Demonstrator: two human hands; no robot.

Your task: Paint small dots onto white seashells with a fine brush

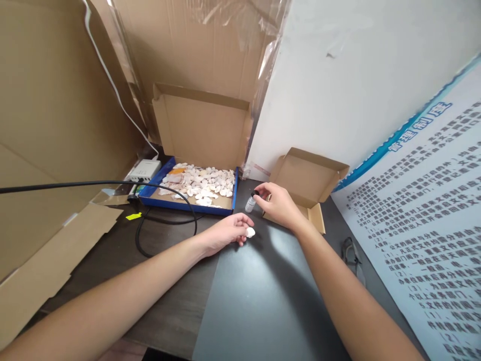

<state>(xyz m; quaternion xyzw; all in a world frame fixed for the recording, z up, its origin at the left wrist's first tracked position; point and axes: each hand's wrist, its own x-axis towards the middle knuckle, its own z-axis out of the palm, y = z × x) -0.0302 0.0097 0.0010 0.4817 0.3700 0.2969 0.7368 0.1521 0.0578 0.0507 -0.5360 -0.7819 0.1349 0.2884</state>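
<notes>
My left hand (229, 231) is closed, pinching a small white seashell (250, 232) between thumb and fingers just above the grey mat. My right hand (278, 200) grips the black cap of a small clear bottle (250, 204) with its fingertips. The bottle looks slightly tilted, and I cannot tell whether its base touches the table. Behind my left hand, a blue-sided cardboard box (180, 205) with its lid raised holds many pale seashells (205, 180). An orange piece (178, 171) lies among them.
A smaller open cardboard box (316, 218) stands behind my right hand. Black cable (165, 220) loops across the table at left, near a white power adapter (146, 170) and a yellow tag (134, 216). A printed poster (424, 200) covers the right side; a dark strap-like item (352, 255) lies beside it.
</notes>
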